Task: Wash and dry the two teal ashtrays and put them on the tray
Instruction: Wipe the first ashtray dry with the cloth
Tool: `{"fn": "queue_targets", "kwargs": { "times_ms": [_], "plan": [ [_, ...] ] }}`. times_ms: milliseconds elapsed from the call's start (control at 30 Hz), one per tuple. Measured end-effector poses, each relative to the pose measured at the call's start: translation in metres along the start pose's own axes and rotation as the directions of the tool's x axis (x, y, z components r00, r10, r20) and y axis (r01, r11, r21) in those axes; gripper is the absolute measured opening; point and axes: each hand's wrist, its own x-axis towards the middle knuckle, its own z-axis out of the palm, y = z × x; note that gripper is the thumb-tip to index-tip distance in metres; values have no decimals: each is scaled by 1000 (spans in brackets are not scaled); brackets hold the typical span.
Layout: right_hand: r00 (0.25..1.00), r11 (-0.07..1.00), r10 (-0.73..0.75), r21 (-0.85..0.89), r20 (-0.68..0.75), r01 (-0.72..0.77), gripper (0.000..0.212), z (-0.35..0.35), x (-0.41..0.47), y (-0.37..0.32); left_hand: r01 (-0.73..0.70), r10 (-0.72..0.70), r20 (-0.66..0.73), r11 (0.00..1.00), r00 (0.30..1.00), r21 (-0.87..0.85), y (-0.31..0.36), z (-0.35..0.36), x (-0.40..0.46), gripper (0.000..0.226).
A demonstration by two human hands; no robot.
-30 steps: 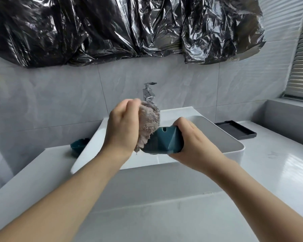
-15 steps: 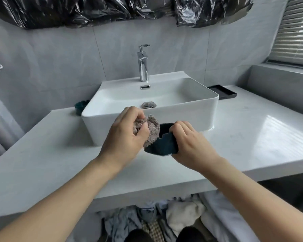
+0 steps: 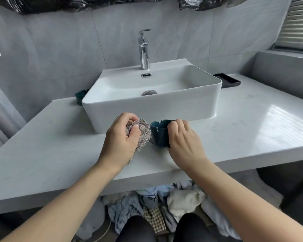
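1. our right hand [image 3: 183, 140] grips the teal ashtray [image 3: 159, 134] near the table's [image 3: 252, 123] front edge; left fingers [image 3: 135, 131] bunch the cloth [image 3: 143, 133]
2. wipe its notches dry too; tray [image 3: 228, 81] waits back right

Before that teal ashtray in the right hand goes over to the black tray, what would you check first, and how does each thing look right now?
1. Grip on the ashtray: the right hand curls round its side. Ok.
2. Cloth off the ashtray: it is bunched in the left hand, beside the ashtray; whether they touch, cannot tell.
3. Ashtray dry: no drops visible, but too small to judge. Cannot tell.
4. Black tray free to receive it: the visible part is bare, the rest is behind the sink. Cannot tell.
5. Second ashtray: sits left of the sink, not on the tray. Not ok.
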Motion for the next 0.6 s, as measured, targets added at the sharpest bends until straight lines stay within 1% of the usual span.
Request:
{"fn": "queue_targets", "kwargs": {
  "times_ms": [100,200,367,433,500,600],
  "plan": [
    [1000,999,-13,45,8,13,51,2,5,-3,24,-24,11,1000,1000,-11,-8,3,3,11],
    [998,995,-36,90,43,32,45,1,5,-5,18,-18,22,1000,1000,-23,-16,3,2,11],
    [992,994,-109,31,63,107,41,-2,4,-9,52,-51,34,998,998,-38,-29,3,-2,10],
    [988,991,-136,-6,71,137,42,-2,6,-8,68,-67,47,997,997,-31,-34,1,-3,13],
    [981,984,-170,-39,95,174,51,-2,8,-8,83,-81,59,996,995,-20,-38,-1,-4,12],
    [969,976,-208,-42,134,215,57,-2,8,-10,101,-101,67,995,993,-7,-45,-8,-6,10]
  ]
}}
